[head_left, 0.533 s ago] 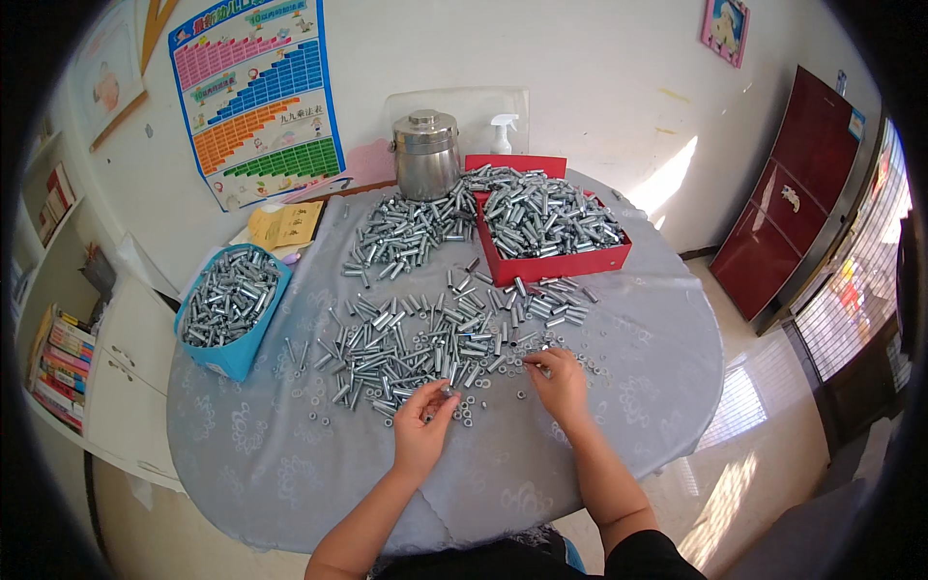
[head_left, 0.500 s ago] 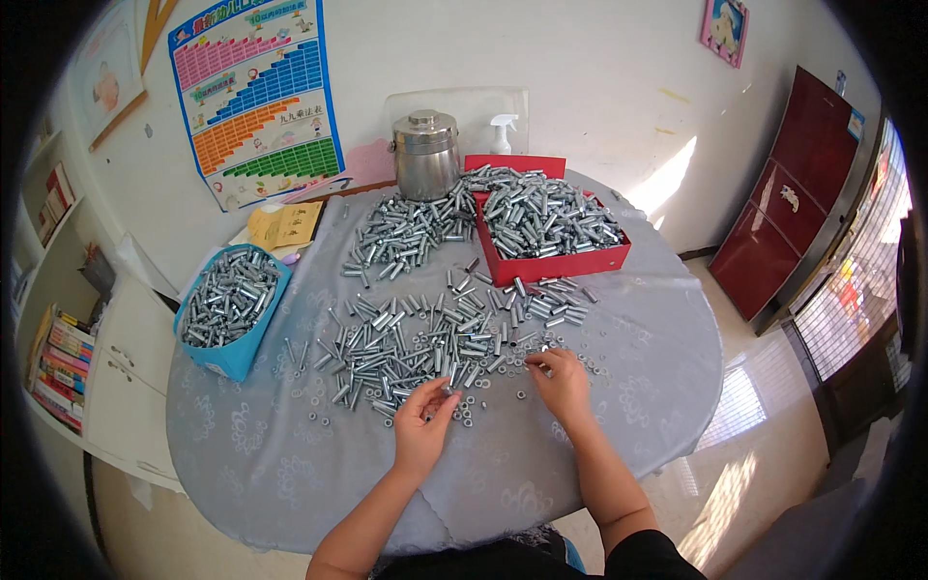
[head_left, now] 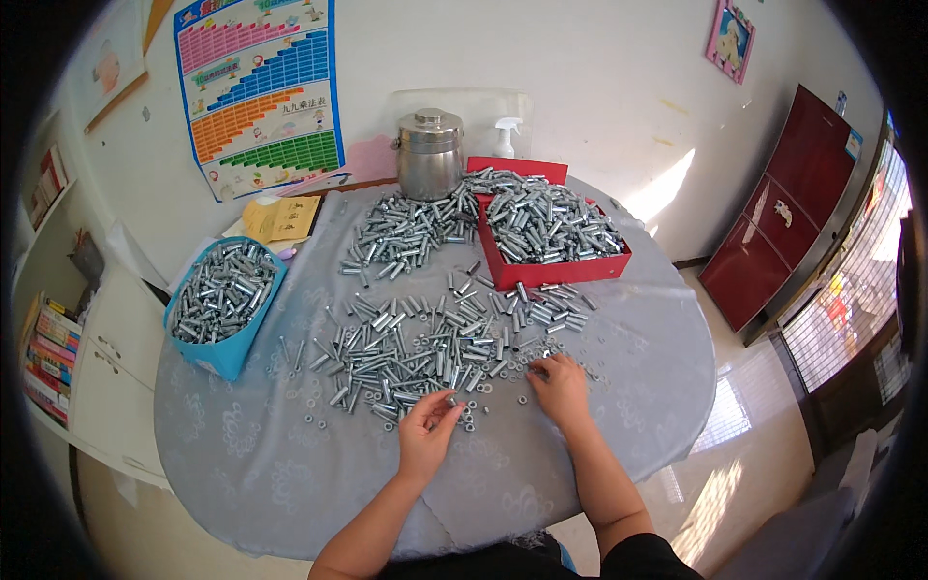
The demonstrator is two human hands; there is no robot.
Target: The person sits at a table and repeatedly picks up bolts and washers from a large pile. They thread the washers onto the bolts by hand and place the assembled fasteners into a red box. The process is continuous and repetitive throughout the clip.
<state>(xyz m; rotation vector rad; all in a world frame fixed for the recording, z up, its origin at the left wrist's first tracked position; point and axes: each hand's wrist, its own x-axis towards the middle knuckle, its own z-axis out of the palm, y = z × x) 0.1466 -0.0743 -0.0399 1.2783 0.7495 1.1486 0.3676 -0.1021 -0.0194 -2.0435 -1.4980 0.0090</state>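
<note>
- Left hand (head_left: 425,437): grip pinched on a small metal piece (head_left: 451,399) between thumb and fingertips, at the heap's near edge; exact kind too small to tell.
- Right hand (head_left: 561,389): fingers bent downward; cannot tell whether the grip holds anything. One nut (head_left: 522,400) lies just left of it.
- Heap of metal sleeves and bolts (head_left: 387,353): mid-desk, on grey tablecloth (head_left: 290,464).
- Blue bin (head_left: 232,356): filled with metal sleeves, left side.
- Red box (head_left: 561,274): heaped likewise, far side, near steel canister (head_left: 430,159).
</note>
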